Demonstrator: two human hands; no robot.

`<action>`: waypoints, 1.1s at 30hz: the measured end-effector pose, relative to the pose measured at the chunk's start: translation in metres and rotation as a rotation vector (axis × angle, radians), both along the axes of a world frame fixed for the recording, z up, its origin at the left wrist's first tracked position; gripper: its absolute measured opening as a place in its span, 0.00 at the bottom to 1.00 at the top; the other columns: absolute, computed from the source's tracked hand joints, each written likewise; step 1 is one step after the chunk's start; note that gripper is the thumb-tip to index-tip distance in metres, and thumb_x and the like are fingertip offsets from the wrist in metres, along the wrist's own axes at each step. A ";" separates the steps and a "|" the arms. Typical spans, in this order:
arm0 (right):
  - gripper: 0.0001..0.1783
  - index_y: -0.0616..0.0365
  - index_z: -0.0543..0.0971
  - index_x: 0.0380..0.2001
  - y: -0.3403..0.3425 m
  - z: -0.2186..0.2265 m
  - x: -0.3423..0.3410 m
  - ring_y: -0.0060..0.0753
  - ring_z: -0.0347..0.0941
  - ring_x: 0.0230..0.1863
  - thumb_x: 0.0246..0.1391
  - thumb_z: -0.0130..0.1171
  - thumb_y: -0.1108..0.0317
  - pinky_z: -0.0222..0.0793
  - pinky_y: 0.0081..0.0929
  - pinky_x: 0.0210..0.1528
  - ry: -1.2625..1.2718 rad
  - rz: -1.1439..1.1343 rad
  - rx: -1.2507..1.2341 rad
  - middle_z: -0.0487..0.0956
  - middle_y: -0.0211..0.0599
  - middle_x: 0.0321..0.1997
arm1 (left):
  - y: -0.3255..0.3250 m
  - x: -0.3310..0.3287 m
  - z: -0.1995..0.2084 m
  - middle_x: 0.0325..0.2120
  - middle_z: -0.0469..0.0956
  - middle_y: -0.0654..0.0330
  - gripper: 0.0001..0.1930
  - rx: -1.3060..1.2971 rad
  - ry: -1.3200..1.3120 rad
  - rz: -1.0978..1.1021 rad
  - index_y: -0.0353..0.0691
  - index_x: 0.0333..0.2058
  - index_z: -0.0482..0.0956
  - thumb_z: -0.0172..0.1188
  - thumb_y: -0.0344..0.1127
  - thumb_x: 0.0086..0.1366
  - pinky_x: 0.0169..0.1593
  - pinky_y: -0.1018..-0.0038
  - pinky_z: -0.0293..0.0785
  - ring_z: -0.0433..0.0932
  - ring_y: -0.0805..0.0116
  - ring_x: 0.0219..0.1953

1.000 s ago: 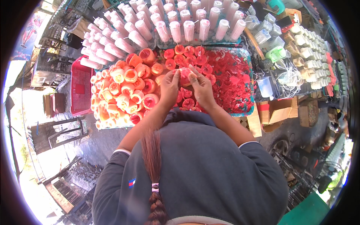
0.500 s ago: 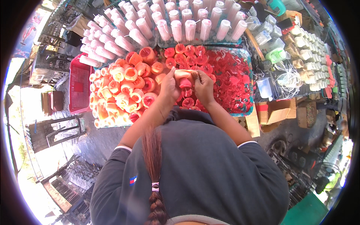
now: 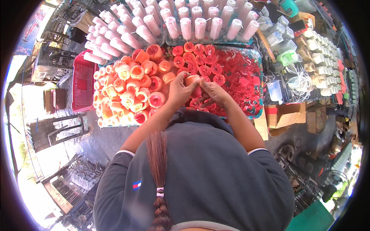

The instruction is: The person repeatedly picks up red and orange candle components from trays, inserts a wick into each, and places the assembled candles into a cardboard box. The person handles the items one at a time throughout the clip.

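Note:
Both my hands meet over the front of the worktop, around an orange, soft-looking cup-shaped piece. My left hand has its fingers wrapped round the piece's left side, closed on it. My right hand presses thumb and fingertips to its right side, while its lower fingers reach downward, bent. A rounded red part shows just under the orange rim, between the hands. Left of them lies a heap of similar orange cups, some red inside. Behind the hands stand round red candles with wicks.
Red wax scraps cover the right part of the teal-edged tray. Rows of tall pale pink candles stand behind. A red basket sits left; white string, plastic cups and a cardboard box are at right.
The orange piece, spread wide with the red part hanging below it, now looks rounder and more cup-like. My right hand has turned and its fingers now point downward.

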State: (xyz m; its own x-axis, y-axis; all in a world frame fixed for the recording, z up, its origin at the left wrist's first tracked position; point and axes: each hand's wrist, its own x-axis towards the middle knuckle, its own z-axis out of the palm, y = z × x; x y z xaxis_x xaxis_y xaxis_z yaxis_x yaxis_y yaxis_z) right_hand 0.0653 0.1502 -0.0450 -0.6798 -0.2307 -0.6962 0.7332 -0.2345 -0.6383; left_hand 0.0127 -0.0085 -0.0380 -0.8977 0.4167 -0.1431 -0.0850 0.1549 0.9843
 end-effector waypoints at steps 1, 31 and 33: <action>0.28 0.59 0.74 0.43 -0.005 0.012 -0.002 0.32 0.78 0.39 0.55 0.51 0.44 0.77 0.30 0.32 0.060 0.102 0.074 0.78 0.35 0.38 | 0.004 0.001 0.001 0.23 0.73 0.67 0.10 0.040 0.008 0.075 0.36 0.30 0.71 0.62 0.36 0.60 0.28 0.83 0.66 0.68 0.84 0.27; 0.18 0.59 0.79 0.37 -0.018 0.052 0.025 0.20 0.74 0.27 0.50 0.61 0.56 0.69 0.21 0.31 0.379 0.176 0.051 0.78 0.30 0.27 | -0.011 -0.051 0.015 0.21 0.74 0.63 0.15 0.497 -0.427 0.681 0.41 0.27 0.70 0.58 0.47 0.61 0.26 0.74 0.76 0.76 0.72 0.22; 0.20 0.60 0.79 0.38 -0.005 0.050 0.034 0.22 0.74 0.29 0.49 0.62 0.55 0.70 0.23 0.33 0.346 0.228 0.059 0.79 0.31 0.28 | -0.034 -0.083 0.022 0.22 0.75 0.65 0.16 0.570 -0.302 0.835 0.41 0.25 0.71 0.57 0.48 0.62 0.26 0.79 0.75 0.76 0.73 0.23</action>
